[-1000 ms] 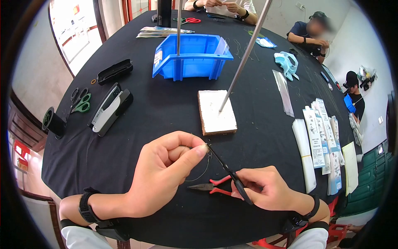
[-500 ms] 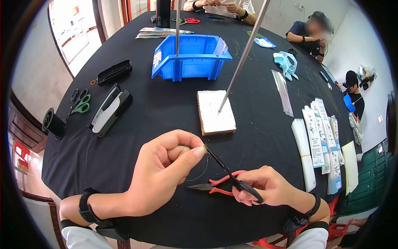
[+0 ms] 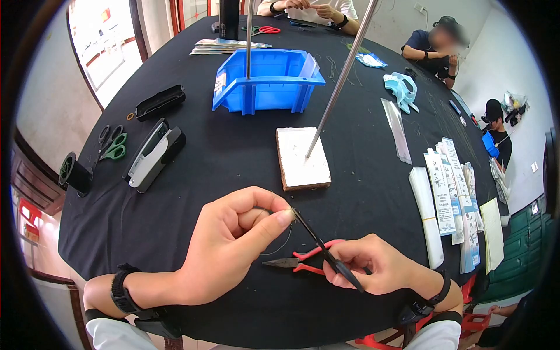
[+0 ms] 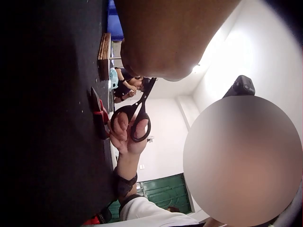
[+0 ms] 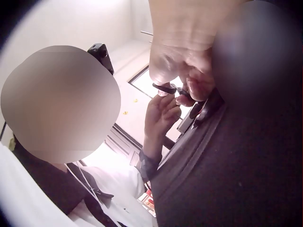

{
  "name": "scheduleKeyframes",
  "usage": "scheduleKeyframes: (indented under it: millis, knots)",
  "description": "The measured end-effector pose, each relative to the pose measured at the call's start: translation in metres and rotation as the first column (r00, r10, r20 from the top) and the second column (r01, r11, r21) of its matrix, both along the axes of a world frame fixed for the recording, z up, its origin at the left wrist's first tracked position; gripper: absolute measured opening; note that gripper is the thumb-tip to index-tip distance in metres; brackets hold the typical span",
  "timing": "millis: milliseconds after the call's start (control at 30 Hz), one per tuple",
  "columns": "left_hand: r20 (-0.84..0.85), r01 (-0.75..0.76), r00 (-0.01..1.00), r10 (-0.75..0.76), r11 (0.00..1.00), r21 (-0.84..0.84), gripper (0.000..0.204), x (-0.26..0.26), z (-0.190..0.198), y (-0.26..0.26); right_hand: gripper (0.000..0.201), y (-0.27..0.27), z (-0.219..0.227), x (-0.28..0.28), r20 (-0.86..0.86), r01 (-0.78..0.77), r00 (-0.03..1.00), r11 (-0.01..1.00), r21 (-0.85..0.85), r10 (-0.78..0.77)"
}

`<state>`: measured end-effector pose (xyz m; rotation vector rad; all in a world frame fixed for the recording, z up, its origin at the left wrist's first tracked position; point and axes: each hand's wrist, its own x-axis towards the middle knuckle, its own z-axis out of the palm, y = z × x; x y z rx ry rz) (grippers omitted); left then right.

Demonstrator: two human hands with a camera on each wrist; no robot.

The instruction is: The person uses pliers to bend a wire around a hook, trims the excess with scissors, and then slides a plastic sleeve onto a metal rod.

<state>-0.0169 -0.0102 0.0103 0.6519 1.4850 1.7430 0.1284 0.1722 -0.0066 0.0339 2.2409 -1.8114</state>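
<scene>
My left hand pinches a fine line between thumb and forefinger; part of it curves down below the fingertips. Whatever else the pinch holds is too small to make out. With my right hand I hold black scissors, fingers in the handle loops, the narrow blades pointing up to my left fingertips. In the left wrist view the scissors show their two loops slightly spread. Pliers with red handles lie on the black cloth, partly behind the scissors and right hand.
A metal rod rises from a white-topped block ahead of my hands, before a blue bin. At left are a stapler, green-handled scissors and a spool. Printed packets lie at right. Other people sit around the table.
The scissors have turned slightly in my right hand while their tips stay at my left fingertips. My left hand has shifted slightly.
</scene>
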Motion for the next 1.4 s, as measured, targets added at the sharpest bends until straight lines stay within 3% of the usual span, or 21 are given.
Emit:
scheduleKeyframes:
  millis: [133, 233, 733, 933, 1033, 1133, 1233, 1400]
  knots:
    - [-0.014, -0.005, 1.0, 0.004, 1.0, -0.011, 0.012, 0.0, 0.001, 0.0, 0.018, -0.002, 0.001, 0.0, -0.06, 0.03, 0.998, 1.0, -0.004, -0.03]
    - [-0.019, -0.007, 1.0, 0.007, 1.0, -0.025, 0.012, 0.0, 0.001, 0.0, 0.018, 0.001, 0.01, -0.002, -0.003, -0.025, 1.0, 0.993, 0.115, 0.026]
    - [-0.032, -0.02, 0.999, 0.018, 0.999, -0.047, 0.012, -0.001, 0.001, 0.0, 0.012, 0.002, 0.002, 0.0, -0.103, 0.04, 0.994, 0.985, 0.167, -0.023]
    - [-0.051, -0.027, 0.998, 0.025, 0.999, -0.042, 0.011, -0.001, 0.001, 0.0, 0.014, 0.004, -0.002, 0.001, -0.101, 0.047, 0.994, 0.99, 0.132, -0.034]
    - [-0.065, -0.023, 0.998, 0.02, 0.999, -0.039, 0.011, -0.003, -0.001, -0.001, 0.017, -0.003, -0.004, 0.001, -0.043, 0.099, 0.994, 0.989, -0.108, -0.104]
    - [-0.029, -0.009, 1.0, 0.008, 0.999, -0.039, 0.011, -0.001, 0.001, 0.0, 0.017, -0.004, -0.002, -0.001, 0.006, 0.047, 0.999, 0.989, -0.141, -0.047]
    - [-0.039, -0.001, 0.999, 0.0, 0.999, -0.037, 0.011, 0.0, 0.001, 0.0, 0.016, 0.0, 0.003, 0.0, 0.06, -0.008, 0.998, 0.998, -0.062, 0.011]
    - [-0.031, -0.001, 1.0, 0.0, 1.0, -0.027, 0.011, 0.0, 0.001, 0.0, 0.017, -0.002, 0.0, 0.001, 0.021, 0.02, 1.0, 0.998, -0.063, -0.019]
